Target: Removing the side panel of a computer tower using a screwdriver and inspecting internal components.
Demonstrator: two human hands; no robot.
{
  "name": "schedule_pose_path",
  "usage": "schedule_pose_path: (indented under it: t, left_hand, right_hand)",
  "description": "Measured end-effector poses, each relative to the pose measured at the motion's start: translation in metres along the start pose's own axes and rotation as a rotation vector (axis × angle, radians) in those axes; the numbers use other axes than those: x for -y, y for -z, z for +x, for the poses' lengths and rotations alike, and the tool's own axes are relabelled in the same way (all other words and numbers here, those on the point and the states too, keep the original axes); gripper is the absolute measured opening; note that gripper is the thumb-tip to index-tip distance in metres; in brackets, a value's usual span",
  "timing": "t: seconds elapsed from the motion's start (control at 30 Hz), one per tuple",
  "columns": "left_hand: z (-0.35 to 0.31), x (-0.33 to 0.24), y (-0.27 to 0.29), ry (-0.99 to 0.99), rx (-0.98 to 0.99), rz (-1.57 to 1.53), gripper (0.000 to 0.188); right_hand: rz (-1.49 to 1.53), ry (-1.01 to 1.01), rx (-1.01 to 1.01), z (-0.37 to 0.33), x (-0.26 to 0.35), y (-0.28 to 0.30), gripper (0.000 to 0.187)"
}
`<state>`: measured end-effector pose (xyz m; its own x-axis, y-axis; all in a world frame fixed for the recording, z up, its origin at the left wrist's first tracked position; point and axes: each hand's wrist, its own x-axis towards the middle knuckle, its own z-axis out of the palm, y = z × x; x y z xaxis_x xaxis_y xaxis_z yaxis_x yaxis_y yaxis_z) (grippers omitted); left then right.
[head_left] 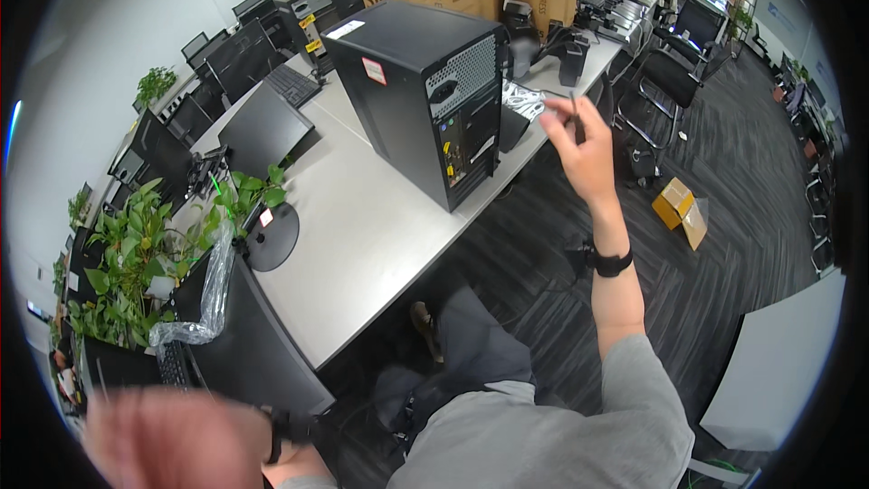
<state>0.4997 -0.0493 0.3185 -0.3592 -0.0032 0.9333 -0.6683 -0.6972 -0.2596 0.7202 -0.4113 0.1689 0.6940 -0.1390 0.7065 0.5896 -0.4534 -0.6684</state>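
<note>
Right hand (584,149), raised, is pinching a thin dark screwdriver-like tool (574,109) at three o'clock of the black metal computer tower (425,95). Left hand (172,439) is blurring; grip unreadable. Risk: the loosely pinched tool slipping floorward.

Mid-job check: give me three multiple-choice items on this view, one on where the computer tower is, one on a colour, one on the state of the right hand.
1. Where does the computer tower stand?
A. on the grey desk
B. on the carpet
C. on a chair

2. What colour is the small box on the floor?
A. blue
B. yellow-brown
C. white

3. How is the right hand?
A. flat on the desk
B. raised, pinching a thin dark item
C. gripping the tower

Answers:
1 A, the tower sits on the desk near its edge, rear panel toward the person.
2 B, it lies on the dark carpet and looks like cardboard.
3 B, the fingers close on the item in the air beside the tower.
</note>
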Motion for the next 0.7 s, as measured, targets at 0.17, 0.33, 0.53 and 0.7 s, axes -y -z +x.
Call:
schedule_pose_path:
  t: [0.17, 0.33, 0.53, 0.7]
  left_hand:
    - [-0.112, 0.072, -0.070, 0.779, 0.850, -0.007, 0.009]
    - [-0.179, 0.093, -0.117, 1.060, 0.893, -0.133, 0.016]
    - [-0.206, 0.126, -0.152, 0.961, 0.795, -0.070, 0.022]
    - [-0.235, 0.127, -0.151, 1.117, 0.917, -0.146, 0.027]
  right_hand:
    - [-0.070, -0.070, 0.065, -0.031, -0.022, 0.002, 0.023]
    - [0.017, -0.140, 0.241, -0.028, -0.029, 0.008, 0.022]
    - [0.082, -0.054, 0.100, 0.006, -0.025, 0.002, 0.017]
    - [0.105, -0.023, 0.037, 0.027, -0.032, -0.026, 0.020]
